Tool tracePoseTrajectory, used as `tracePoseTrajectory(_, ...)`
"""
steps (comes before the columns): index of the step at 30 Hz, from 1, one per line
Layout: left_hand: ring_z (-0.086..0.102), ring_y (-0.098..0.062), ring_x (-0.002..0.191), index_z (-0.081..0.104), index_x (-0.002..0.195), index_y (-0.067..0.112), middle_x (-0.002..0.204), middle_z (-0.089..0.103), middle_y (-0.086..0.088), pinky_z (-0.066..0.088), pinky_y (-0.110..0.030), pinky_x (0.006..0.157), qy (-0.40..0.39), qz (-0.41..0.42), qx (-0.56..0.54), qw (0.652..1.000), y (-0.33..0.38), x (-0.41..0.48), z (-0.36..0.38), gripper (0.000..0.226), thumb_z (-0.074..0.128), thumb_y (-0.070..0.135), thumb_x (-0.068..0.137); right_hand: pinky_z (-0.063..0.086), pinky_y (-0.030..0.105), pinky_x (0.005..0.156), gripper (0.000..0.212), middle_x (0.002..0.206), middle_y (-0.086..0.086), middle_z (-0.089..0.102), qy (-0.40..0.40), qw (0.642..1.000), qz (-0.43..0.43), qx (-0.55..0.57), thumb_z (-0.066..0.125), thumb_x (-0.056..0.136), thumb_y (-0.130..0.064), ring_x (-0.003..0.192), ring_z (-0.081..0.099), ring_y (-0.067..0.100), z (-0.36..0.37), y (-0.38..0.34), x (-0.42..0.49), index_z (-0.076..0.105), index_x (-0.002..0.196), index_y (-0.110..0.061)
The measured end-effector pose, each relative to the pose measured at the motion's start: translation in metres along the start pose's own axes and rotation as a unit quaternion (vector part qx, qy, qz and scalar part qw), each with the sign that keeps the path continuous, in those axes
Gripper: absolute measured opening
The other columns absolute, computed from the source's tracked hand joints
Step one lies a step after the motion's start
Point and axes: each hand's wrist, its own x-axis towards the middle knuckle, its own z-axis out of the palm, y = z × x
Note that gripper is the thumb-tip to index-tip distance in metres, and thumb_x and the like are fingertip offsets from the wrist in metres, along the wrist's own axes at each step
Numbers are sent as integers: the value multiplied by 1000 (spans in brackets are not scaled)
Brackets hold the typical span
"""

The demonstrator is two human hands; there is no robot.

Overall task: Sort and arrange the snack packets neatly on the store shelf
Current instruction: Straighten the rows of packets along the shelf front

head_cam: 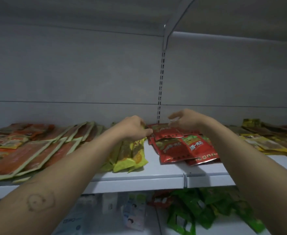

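Red packets; yellow packets; orange packets; white shelf.

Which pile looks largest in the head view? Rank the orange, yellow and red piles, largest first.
1. Orange pile, clearly largest.
2. Red pile.
3. Yellow pile, though the left arm hides part, so red versus yellow is unsure.

Left hand, right hand, both outstretched.

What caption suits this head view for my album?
A person's left hand and right hand at red snack packets, beside yellow packets, on a store shelf.
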Motion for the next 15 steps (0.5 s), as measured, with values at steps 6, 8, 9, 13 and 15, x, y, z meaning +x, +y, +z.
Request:
tracePoseTrajectory(6,58,-16,98,57,132,20,122,66,0,42,-26,82,-35,-25,-49,998,52,40,29,48,59,49,94,46,37,99,44,135,13,58,77,996,32,4,64,95,-30,117,58,29,-47,80,19,57,136,-18)
tracePoseTrajectory(8,57,-14,95,53,136,22,116,64,2,40,-26,80,-50,-45,-52,996,64,53,39,49,59,48,94,47,39,100,43,134,15,58,76,996,39,16,65,94,-29,118,58,31,-54,102,24,58,135,-16)
tracePoseTrajectory(9,58,-15,97,52,137,22,118,64,0,40,-26,81,-56,-56,-50,996,69,60,44,50,60,48,94,47,37,100,42,132,15,60,69,997,38,13,66,94,-29,118,58,30,-57,112,27,59,133,-16)
tracePoseTrajectory(13,55,-26,124,46,144,16,139,56,-8,42,-30,96,-67,-101,-10,993,86,95,66,60,56,50,96,45,29,93,42,127,12,64,19,999,33,-16,67,92,-31,114,61,27,-59,143,48,63,130,-13)
tracePoseTrajectory(15,52,-30,128,40,147,11,144,52,-12,43,-33,101,-72,-141,2,987,91,110,76,70,53,56,95,44,28,90,44,129,9,63,-15,999,37,-32,66,92,-37,115,59,25,-54,154,63,63,128,-13)
